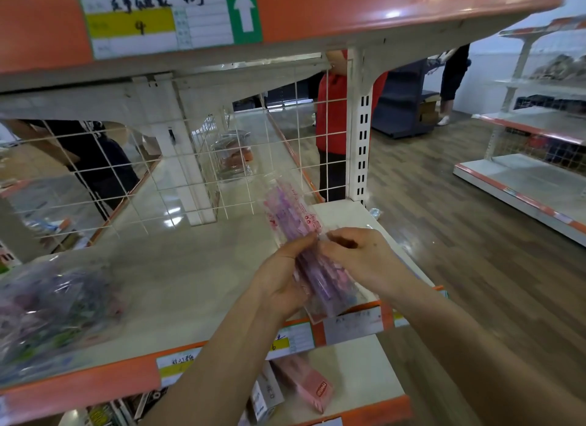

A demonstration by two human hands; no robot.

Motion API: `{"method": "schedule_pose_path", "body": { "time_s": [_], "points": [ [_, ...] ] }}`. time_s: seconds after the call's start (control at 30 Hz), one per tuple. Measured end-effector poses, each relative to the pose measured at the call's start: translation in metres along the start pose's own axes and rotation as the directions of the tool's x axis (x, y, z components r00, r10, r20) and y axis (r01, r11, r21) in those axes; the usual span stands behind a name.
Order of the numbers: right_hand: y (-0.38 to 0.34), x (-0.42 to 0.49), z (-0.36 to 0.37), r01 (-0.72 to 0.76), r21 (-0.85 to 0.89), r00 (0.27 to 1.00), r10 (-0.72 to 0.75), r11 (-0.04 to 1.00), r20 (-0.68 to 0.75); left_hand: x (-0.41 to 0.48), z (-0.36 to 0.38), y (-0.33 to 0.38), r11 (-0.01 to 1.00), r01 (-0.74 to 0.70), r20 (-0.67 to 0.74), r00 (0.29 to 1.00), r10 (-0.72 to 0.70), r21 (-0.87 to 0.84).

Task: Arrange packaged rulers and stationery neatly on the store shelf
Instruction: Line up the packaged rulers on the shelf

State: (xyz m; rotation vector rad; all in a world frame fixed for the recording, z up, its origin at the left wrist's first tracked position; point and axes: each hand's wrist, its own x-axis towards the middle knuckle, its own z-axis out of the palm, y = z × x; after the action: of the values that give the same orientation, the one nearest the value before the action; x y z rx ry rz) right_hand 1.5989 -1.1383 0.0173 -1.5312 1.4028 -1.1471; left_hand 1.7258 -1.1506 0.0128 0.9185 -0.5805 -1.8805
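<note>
A long clear packet of pink and purple stationery (293, 218) slants over the right end of the white shelf (190, 276). My left hand (282, 279) grips its lower part from the left, thumb on top. From the right, my right hand (355, 254) pinches the packet's edge near the middle. The near end of the packet reaches past the orange shelf edge (95, 381). A blurred pile of similar clear packets (47, 311) lies at the shelf's left end.
A white wire grid (222, 172) backs the shelf, with an upright post (361, 140) at its right end. A pink box (304, 384) and small cartons sit on the shelf below. A person in red (333, 115) stands behind the grid. Another shelf unit (523, 184) stands right.
</note>
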Motion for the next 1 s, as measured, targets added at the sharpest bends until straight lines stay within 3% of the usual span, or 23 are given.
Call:
{"method": "schedule_pose_path", "body": {
  "time_s": [0.23,0.43,0.63,0.77,1.0],
  "points": [
    [-0.002,0.001,-0.016,-0.107,0.109,0.994,0.107,0.988,0.005,0.0,-0.001,-0.001,0.997,-0.039,-0.016,0.999,0.04,0.071],
    [-0.002,-0.003,-0.021,-0.1,0.051,0.995,0.099,0.994,0.017,0.005,0.0,0.0,0.987,-0.064,-0.048,0.996,0.071,0.146],
    [0.0,-0.003,-0.024,-0.142,0.131,0.99,0.139,0.981,0.035,0.005,0.0,-0.001,0.992,-0.048,-0.006,0.999,0.049,0.117],
    [0.0,-0.001,-0.032,-0.179,0.169,0.983,0.169,0.969,0.074,0.007,-0.005,0.0,0.993,-0.054,-0.051,0.997,0.06,0.109],
    [0.008,0.013,-0.075,-0.206,-0.038,0.978,0.205,0.978,-0.041,0.01,-0.021,0.009,0.997,-0.05,-0.116,0.992,0.056,0.051]
  ]
}}
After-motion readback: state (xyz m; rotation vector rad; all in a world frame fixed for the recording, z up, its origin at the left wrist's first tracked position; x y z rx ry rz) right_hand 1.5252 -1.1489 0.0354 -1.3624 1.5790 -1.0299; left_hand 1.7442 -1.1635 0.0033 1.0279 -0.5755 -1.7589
